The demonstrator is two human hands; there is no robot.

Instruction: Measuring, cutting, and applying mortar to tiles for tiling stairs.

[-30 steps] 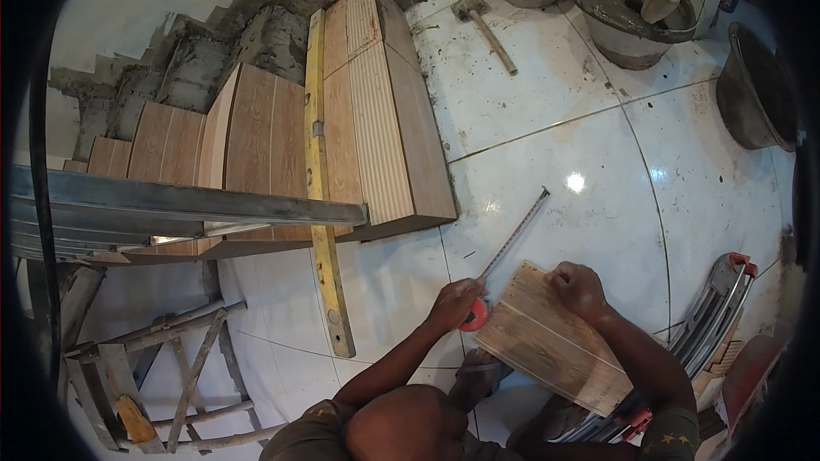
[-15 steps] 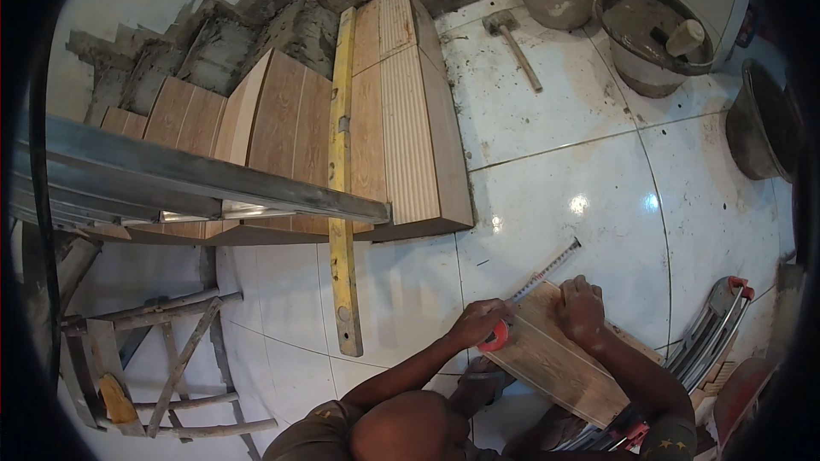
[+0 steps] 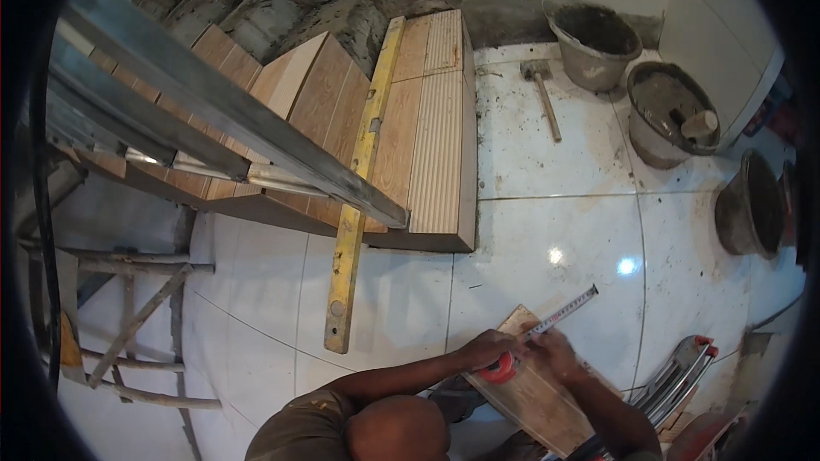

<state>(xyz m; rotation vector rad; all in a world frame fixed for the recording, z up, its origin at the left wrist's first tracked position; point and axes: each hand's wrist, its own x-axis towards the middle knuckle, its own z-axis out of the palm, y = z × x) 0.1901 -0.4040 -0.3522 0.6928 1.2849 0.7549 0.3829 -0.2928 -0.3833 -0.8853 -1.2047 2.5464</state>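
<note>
"Red tape measure (image 3: 504,367), lower centre of the frame: who has it?"
"The left hand (image 3: 489,347), curled round its case. The right hand (image 3: 551,353) is at the blade (image 3: 567,309); I can't tell whether it pinches."
"And the wood-look tile (image 3: 540,401)?"
"Under the right hand, the nearer one, long axis slanting lower right; the blade points upper right, crosswise."

The right hand (image 3: 553,353) has shifted across the board (image 3: 540,403) to the tape blade (image 3: 571,309).
</note>
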